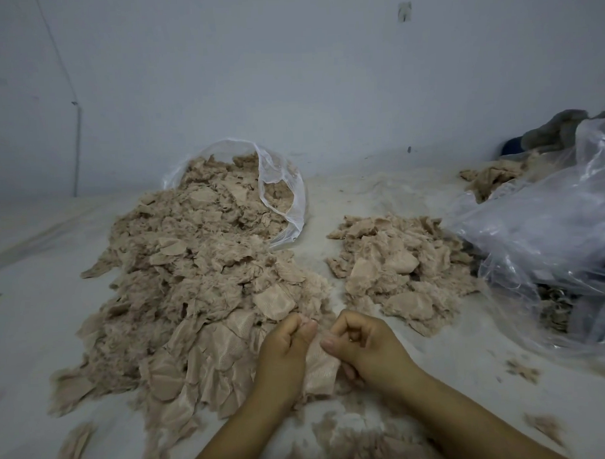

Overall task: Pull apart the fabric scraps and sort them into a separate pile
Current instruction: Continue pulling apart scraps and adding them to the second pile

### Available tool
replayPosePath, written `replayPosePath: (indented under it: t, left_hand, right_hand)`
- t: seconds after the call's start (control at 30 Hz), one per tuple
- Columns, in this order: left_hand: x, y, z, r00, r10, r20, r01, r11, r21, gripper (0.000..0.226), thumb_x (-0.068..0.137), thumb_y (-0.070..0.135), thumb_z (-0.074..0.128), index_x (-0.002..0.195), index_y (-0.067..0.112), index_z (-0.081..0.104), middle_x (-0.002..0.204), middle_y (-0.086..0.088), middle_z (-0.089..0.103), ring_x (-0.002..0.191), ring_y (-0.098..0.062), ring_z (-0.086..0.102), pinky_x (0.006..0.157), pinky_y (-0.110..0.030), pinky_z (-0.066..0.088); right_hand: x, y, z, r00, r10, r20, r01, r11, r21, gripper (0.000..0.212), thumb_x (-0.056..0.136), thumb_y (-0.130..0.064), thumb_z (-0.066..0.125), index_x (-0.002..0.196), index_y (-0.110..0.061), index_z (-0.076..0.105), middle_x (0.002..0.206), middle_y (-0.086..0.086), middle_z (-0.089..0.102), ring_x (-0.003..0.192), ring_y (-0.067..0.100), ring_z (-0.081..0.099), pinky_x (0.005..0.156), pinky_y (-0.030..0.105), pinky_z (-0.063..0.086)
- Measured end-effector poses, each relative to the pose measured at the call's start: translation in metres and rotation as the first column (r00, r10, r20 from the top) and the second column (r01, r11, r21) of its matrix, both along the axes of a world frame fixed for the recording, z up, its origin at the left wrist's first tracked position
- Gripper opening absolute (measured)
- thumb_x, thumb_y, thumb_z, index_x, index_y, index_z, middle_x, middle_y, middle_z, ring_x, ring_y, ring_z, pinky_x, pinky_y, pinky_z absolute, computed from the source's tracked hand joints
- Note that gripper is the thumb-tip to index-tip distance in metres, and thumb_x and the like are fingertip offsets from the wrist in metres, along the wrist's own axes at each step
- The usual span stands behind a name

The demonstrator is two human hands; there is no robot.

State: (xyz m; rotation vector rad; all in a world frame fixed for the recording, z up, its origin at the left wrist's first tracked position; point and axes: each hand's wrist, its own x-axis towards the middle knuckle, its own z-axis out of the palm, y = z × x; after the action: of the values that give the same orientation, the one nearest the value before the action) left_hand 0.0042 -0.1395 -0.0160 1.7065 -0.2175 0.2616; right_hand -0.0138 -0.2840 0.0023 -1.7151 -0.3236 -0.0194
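Note:
A large heap of beige fabric scraps (193, 274) spills from a clear plastic bag (286, 195) across the left and middle of the white surface. A smaller separate pile of scraps (398, 267) lies to its right. Low in the middle, my left hand (286, 350) and my right hand (363, 347) both pinch one beige scrap (321, 369) between thumb and curled fingers, the hands close together with the scrap hanging between them.
A big crumpled clear plastic bag (541, 241) holding dark items lies at the right, with more scraps (494, 178) and grey fabric (551, 128) behind it. Loose bits (524, 372) dot the white surface. A pale wall (289, 75) rises behind.

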Motion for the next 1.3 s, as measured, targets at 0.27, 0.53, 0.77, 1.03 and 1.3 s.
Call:
replayPosePath:
  t: [0.27, 0.53, 0.77, 1.03, 1.3]
  left_hand:
    - [-0.001, 0.018, -0.004, 0.987, -0.058, 0.150, 0.023, 0.974, 0.224, 0.028, 0.097, 0.021, 0.048, 0.070, 0.017, 0.051, 0.063, 0.016, 0.053, 0.062, -0.002, 0.047, 0.060, -0.015, 0.040]
    - [-0.006, 0.007, -0.005, 0.974, -0.188, 0.125, 0.115, 0.892, 0.437, 0.029, 0.097, 0.011, 0.044, 0.073, 0.027, 0.048, 0.061, 0.022, 0.053, 0.058, 0.003, 0.046, 0.057, -0.013, 0.035]
    - [-0.003, 0.024, 0.006, 0.973, -0.155, 0.169, 0.098, 0.948, 0.304, 0.026, 0.093, 0.032, 0.050, 0.073, 0.019, 0.060, 0.068, -0.010, 0.058, 0.061, -0.017, 0.053, 0.059, -0.028, 0.042]
    - [0.003, 0.045, 0.010, 0.984, -0.157, 0.087, 0.101, 0.884, 0.456, 0.025, 0.084, 0.043, 0.063, 0.065, 0.027, 0.063, 0.059, 0.009, 0.055, 0.056, -0.003, 0.047, 0.056, -0.018, 0.038]
    - [0.003, 0.045, 0.009, 0.953, -0.262, 0.155, 0.140, 0.831, 0.539, 0.031, 0.090, 0.010, 0.059, 0.106, 0.037, 0.063, 0.103, 0.018, 0.066, 0.096, 0.005, 0.058, 0.083, -0.011, 0.044]
  right_hand:
    - [0.011, -0.030, 0.013, 0.953, -0.262, -0.153, 0.299, 0.898, 0.323, 0.015, 0.087, -0.005, 0.063, 0.074, -0.005, 0.055, 0.042, 0.002, 0.048, 0.036, 0.009, 0.043, 0.038, 0.017, 0.035]
    - [0.012, -0.020, 0.005, 0.955, -0.282, -0.088, 0.295, 0.918, 0.266, 0.018, 0.089, -0.001, 0.061, 0.072, -0.006, 0.055, 0.041, 0.000, 0.049, 0.036, 0.008, 0.043, 0.038, 0.017, 0.036]
    - [0.030, -0.048, 0.007, 0.885, -0.335, -0.324, 0.465, 0.608, 0.644, 0.038, 0.093, -0.013, 0.059, 0.127, -0.004, 0.044, 0.105, 0.016, 0.062, 0.083, 0.016, 0.067, 0.077, 0.028, 0.056]
    - [0.004, -0.008, -0.018, 0.990, -0.098, -0.098, 0.078, 0.979, -0.191, 0.004, 0.086, -0.026, 0.069, 0.089, -0.024, 0.068, 0.071, -0.009, 0.064, 0.061, 0.000, 0.056, 0.060, 0.014, 0.045]
    - [0.004, 0.003, -0.022, 0.978, -0.132, 0.162, 0.191, 0.883, -0.430, 0.019, 0.090, -0.027, 0.062, 0.073, -0.028, 0.054, 0.070, -0.010, 0.057, 0.061, -0.005, 0.050, 0.060, 0.011, 0.040]
